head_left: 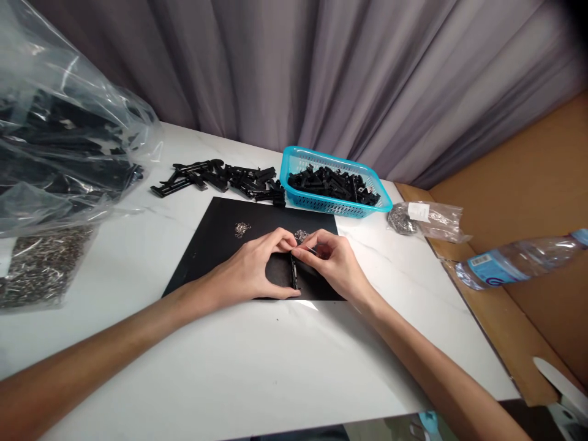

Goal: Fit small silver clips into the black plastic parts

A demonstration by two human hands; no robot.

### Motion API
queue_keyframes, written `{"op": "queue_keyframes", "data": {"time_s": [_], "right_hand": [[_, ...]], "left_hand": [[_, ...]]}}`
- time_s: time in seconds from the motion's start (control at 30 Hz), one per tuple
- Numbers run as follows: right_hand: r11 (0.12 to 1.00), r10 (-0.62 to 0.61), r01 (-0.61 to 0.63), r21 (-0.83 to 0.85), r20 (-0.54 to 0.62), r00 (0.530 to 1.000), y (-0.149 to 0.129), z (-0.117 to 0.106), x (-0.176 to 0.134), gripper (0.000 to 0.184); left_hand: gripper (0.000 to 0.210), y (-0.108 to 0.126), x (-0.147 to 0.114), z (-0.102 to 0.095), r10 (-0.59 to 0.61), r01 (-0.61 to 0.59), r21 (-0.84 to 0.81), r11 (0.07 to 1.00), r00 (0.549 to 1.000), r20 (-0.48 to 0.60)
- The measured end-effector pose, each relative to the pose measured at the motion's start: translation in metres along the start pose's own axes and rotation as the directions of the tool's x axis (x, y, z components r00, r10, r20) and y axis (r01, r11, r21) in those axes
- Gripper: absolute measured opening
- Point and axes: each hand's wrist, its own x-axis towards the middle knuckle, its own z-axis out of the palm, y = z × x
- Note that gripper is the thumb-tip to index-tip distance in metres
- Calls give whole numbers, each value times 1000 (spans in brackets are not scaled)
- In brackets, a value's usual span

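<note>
My left hand (257,266) grips a narrow black plastic part (294,272) between its thumb at the near end and its fingers at the far end. At that far end, the pinched thumb and forefinger of my right hand (333,260) meet the part. Whatever my right fingertips hold is too small and too covered to make out. Both hands are over a black mat (206,245). Two small piles of metal pieces lie on the mat: one pile (242,229) left of centre, the other pile (301,235) just behind my hands, partly hidden.
Behind the mat stands a blue basket (337,205) full of black parts. Loose black parts (248,180) lie left of it. Clear bags (68,153) of black parts and of metal pieces (41,266) sit at left. Another bag (427,220) and a bottle (519,260) are at right.
</note>
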Motion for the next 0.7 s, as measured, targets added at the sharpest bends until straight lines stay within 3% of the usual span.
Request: {"op": "queue_keyframes", "data": {"time_s": [0.2, 0.27, 0.47, 0.7], "right_hand": [[970, -182, 147, -192, -180, 967, -13, -17, -5, 34], [962, -212, 172, -214, -181, 960, -15, -22, -6, 34], [993, -100, 106, 58, -97, 990, -9, -16, -9, 35], [989, -103, 115, 87, -138, 985, -7, -10, -9, 33]], "left_hand": [[67, -2, -1, 2, 20, -20, -16, 1000, 1000, 8], [66, -1, -1, 2, 15, -15, -25, 1000, 1000, 19], [67, 0, 0, 1, 7, -7, -37, 999, 1000, 5], [66, 0, 1, 1, 5, -5, -23, 1000, 1000, 15]]}}
